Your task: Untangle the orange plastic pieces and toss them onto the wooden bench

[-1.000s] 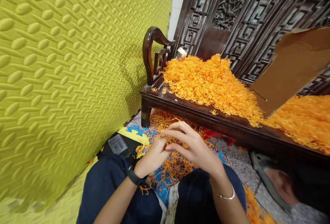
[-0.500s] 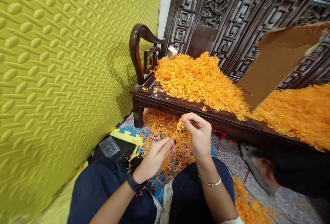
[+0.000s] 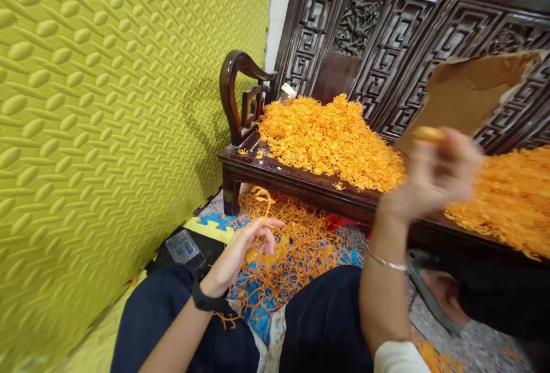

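My left hand (image 3: 247, 247), with a black band at the wrist, is over the orange strands (image 3: 301, 247) heaped on the floor between my knees. Its fingers are apart, and a curled orange strand (image 3: 267, 196) rises beside the fingertips; whether it touches them I cannot tell. My right hand (image 3: 447, 172) is smeared by motion in front of the bench. Its thumb and fingers pinch a small orange piece (image 3: 427, 133), blurred. Behind lies a large pile of small orange spidery pieces (image 3: 326, 138) on the dark wooden bench (image 3: 292, 181).
A torn cardboard sheet (image 3: 468, 92) stands on the bench, with a second orange pile (image 3: 511, 189) to its right. Another person's sandalled foot (image 3: 442, 293) is at the right. A yellow textured foam wall (image 3: 107, 132) closes the left side. A black item (image 3: 184, 247) lies beside my left knee.
My right hand has swung right and up, away from my left hand, with an orange piece. My left hand has moved slightly left, and its fingers have opened from a pinch.
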{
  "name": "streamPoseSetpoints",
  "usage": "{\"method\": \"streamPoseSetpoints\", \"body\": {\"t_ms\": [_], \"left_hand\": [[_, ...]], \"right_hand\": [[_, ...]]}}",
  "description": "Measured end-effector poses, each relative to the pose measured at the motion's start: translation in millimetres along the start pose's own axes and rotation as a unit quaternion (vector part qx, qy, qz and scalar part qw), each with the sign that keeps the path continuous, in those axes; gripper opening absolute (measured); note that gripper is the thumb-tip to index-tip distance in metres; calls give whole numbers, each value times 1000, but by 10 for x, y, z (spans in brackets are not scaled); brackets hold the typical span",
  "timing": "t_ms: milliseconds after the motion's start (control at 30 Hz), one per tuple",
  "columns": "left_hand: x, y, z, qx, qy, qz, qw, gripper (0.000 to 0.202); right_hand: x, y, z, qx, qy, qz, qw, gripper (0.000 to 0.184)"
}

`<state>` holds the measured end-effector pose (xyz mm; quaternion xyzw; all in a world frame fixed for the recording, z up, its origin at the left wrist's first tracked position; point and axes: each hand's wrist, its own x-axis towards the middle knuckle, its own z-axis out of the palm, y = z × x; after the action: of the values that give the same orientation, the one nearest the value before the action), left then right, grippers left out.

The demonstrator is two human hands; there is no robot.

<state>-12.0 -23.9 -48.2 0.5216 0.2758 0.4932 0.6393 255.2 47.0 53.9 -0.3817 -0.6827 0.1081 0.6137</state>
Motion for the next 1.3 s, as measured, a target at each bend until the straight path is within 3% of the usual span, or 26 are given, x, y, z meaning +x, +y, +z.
{"method": "streamPoseSetpoints", "body": {"t_ms": [33,67,133,167,233,333,433,533,633,767,833,900,933,967,1033,1100,1133,1200,1300], "left_hand": [[0,17,-29,-18,3,2,1000,46],[0,28,-60,-34,14,6,999,46],[6,46,-123,-66,48,16,997,42],[12,57,-153,-83,66,23,994,40],[26,84,-202,-126,90,42,987,39],[39,130,-238,-175,96,79,977,40],[33,138,-231,-163,88,107,977,41],[24,102,-217,-115,74,119,983,42],[13,75,-236,-7,76,111,991,42],[-37,129,-305,144,133,147,970,46],[-91,185,-314,149,170,183,957,40],[-160,238,-275,97,232,239,938,11],[-194,258,-233,66,240,252,935,13],[-226,270,-178,47,208,241,947,33],[-266,263,-44,63,33,144,987,62],[-264,202,91,121,-152,30,981,78],[-247,150,147,136,-186,1,973,82],[-186,19,220,115,-156,-17,981,79],[-72,-157,236,-34,-71,-14,997,72]], "right_hand": [[76,100,232,-29,48,-1,998,40],[105,196,448,-60,39,11,997,52],[9,337,789,-83,-38,52,994,75],[-102,367,905,-66,-83,72,992,78],[-374,336,1044,17,-168,116,979,61],[-696,124,1127,129,-292,176,931,29],[-820,-94,1201,139,-348,148,915,32],[-865,-157,1307,120,-381,106,910,30],[-896,-97,1372,131,-365,127,913,19],[-846,-41,1292,139,-257,146,945,13],[-797,-59,1211,130,-183,138,965,8],[-766,-99,1147,141,-120,126,974,5],[-763,-124,1129,152,-93,118,977,5],[-767,-152,1121,161,-67,110,979,5],[-794,-209,1127,157,-26,94,983,6],[-829,-264,1144,127,-16,78,989,6],[-845,-289,1148,111,-19,69,991,7],[-865,-328,1141,89,-36,46,994,10],[-867,-358,1087,62,-83,4,995,13]]}}
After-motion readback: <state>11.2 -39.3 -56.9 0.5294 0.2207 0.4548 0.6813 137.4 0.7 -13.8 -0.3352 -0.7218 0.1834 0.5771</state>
